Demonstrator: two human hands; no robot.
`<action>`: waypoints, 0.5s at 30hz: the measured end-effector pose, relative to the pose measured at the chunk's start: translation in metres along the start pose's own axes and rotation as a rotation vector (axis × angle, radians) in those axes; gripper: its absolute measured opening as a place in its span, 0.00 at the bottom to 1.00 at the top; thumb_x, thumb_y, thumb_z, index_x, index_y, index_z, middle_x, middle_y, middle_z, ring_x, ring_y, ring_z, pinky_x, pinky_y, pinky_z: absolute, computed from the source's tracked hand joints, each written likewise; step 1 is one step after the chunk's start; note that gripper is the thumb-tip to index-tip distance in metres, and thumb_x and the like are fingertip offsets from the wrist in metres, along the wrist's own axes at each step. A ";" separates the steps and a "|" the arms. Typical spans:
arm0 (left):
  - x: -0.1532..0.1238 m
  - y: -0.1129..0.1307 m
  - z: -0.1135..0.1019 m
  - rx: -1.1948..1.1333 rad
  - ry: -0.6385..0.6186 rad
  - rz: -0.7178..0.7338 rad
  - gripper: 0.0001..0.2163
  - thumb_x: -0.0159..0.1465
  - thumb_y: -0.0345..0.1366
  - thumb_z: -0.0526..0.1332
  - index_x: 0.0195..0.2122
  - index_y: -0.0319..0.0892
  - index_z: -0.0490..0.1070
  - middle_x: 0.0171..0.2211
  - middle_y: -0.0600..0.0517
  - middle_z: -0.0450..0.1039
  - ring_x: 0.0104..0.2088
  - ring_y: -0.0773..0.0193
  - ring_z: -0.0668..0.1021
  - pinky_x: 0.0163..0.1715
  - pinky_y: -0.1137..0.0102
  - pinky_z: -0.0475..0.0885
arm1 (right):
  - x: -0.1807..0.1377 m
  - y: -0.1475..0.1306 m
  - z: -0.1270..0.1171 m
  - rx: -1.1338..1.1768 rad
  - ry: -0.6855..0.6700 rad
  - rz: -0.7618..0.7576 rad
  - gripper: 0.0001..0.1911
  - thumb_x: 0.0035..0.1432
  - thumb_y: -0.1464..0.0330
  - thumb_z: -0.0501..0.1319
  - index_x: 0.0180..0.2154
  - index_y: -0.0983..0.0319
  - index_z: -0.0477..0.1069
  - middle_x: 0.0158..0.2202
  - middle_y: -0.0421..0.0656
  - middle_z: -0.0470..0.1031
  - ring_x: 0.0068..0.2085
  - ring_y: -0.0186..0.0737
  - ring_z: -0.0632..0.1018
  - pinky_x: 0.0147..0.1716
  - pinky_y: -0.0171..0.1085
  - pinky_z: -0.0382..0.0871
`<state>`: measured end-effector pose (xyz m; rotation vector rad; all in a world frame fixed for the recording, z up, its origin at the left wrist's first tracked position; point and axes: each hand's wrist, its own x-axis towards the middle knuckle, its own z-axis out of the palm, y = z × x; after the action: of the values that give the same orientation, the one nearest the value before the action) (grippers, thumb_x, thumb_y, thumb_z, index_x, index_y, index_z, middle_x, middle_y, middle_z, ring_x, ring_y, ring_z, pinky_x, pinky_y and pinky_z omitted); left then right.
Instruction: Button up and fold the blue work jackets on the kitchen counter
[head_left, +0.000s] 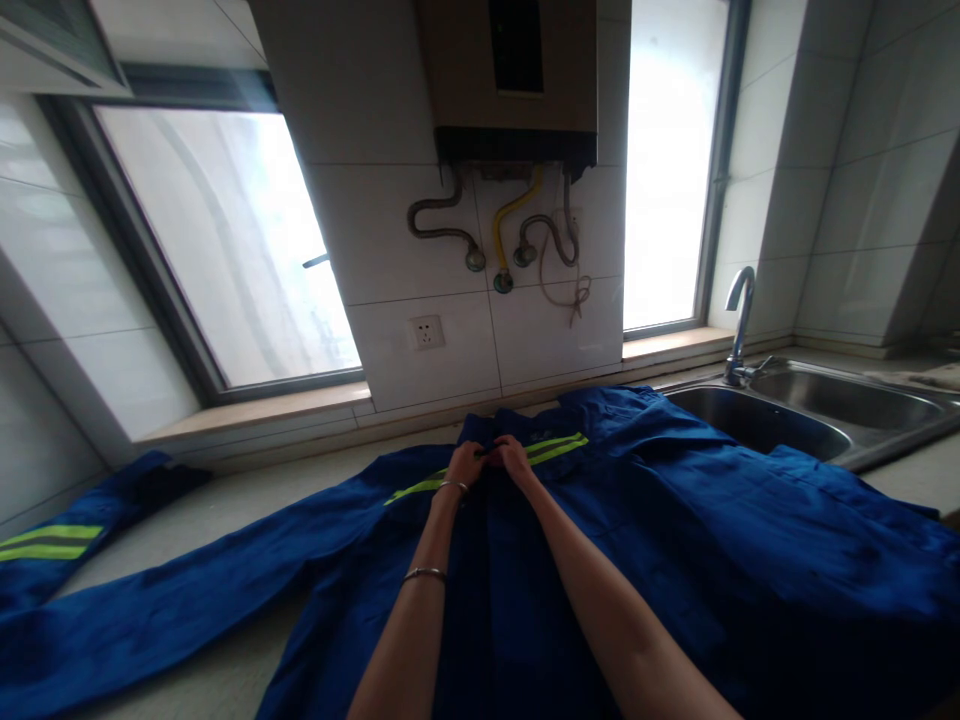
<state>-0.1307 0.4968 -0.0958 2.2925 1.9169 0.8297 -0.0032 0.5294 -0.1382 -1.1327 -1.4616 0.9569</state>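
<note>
A blue work jacket (360, 560) with yellow-green reflective stripes lies spread over the counter, its collar toward the wall. Both of my hands meet at the front opening, just below the collar. My left hand (466, 464) is closed on the jacket's front edge, with two bracelets on that arm. Right beside it, my right hand (511, 457) pinches the cloth at the same spot. The fingertips are small and dim, so any button or zip between them cannot be made out. One sleeve stretches far to the left and bends back near the window.
A steel double sink (862, 400) with a curved faucet (741, 320) is at the right, the jacket reaching its edge. Above the counter (247, 500) hang a water heater (517, 80) and its hoses. A wall socket (427, 332) sits between two windows.
</note>
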 end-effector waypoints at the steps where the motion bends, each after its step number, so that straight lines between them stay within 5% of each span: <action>1: 0.000 0.001 0.001 0.001 0.005 0.011 0.07 0.56 0.29 0.61 0.37 0.39 0.74 0.38 0.48 0.74 0.41 0.63 0.75 0.43 0.72 0.67 | 0.001 0.000 0.000 0.033 -0.009 0.019 0.23 0.48 0.79 0.46 0.44 0.64 0.68 0.26 0.41 0.75 0.26 0.35 0.76 0.27 0.33 0.71; 15: -0.005 0.007 0.000 -0.043 0.095 0.074 0.05 0.55 0.30 0.60 0.33 0.40 0.74 0.34 0.52 0.74 0.37 0.66 0.75 0.40 0.73 0.67 | 0.001 0.003 -0.002 0.149 -0.019 0.037 0.24 0.42 0.78 0.46 0.42 0.65 0.69 0.28 0.42 0.77 0.29 0.37 0.78 0.30 0.34 0.72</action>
<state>-0.1246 0.4905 -0.0946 2.3526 1.8409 0.9942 -0.0006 0.5314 -0.1402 -1.0475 -1.3641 1.0867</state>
